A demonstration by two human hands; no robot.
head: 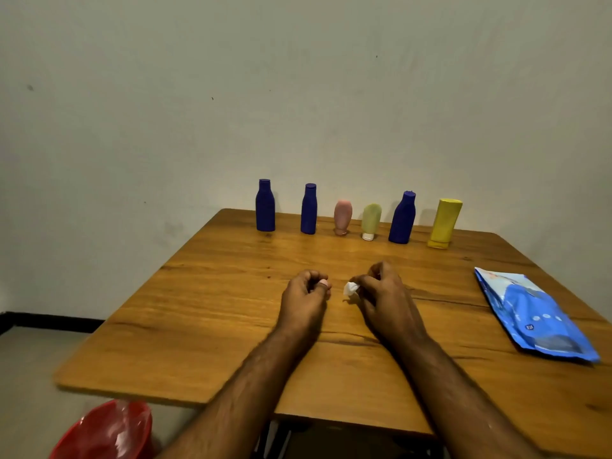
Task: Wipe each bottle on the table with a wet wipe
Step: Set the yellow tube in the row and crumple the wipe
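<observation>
A: Looking down, what is being held over the worktop [205,319]?

B: A small crumpled white wipe [350,288] is being pinched by the right hand [381,293], with the fingers [359,280] curled and clamped on it. The wipe is being kept just above the wood, near the middle of the worktop.

A: And the left hand [306,293]?

B: It is being held just beside the right one, a little apart from the wipe. Its fingers [324,283] are being curled in toward the thumb, and nothing is being gripped by them.

A: Where are the bottles being kept?

B: Six are being stood in a row along the far edge, against the wall. From the left, a tall blue bottle [265,206] is being followed by a second blue bottle [309,209], a pink bottle [342,216] stood on its cap, a pale green bottle [371,220] stood on a white cap, a third blue bottle [402,218] and a yellow bottle [444,223]. All are being kept well apart from the hands.

A: What else is being shown?

B: A blue wipe packet [536,319] is being left flat on the right side of the worktop. A red bin [106,432] with a clear liner is being kept on the floor, below the near left corner.
</observation>
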